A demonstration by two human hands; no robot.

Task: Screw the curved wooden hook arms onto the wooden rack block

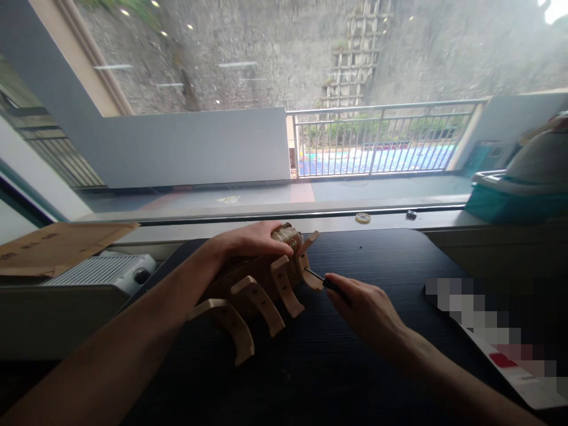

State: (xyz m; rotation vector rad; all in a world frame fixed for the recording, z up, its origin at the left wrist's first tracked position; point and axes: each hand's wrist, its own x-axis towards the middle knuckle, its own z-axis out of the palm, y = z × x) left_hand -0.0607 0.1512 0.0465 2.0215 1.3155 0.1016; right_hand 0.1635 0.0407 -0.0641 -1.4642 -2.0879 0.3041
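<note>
A wooden coat rack [261, 290] with several angled pegs lies on the dark table [377, 260], pegs facing up and toward me. My left hand [248, 241] rests on top of its far end, fingers curled over it and gripping. My right hand [364, 307] is closed around a thin dark-handled tool, probably a screwdriver [320, 280]. Its tip touches the peg nearest the rack's far end.
A window sill runs behind the table with a small round yellow object [362, 218] and a small dark piece [411, 214] on it. A teal box [515, 201] stands at the right. A white heater [100, 272] and cardboard [57, 245] lie at the left. Paper [519, 373] sits at the table's right.
</note>
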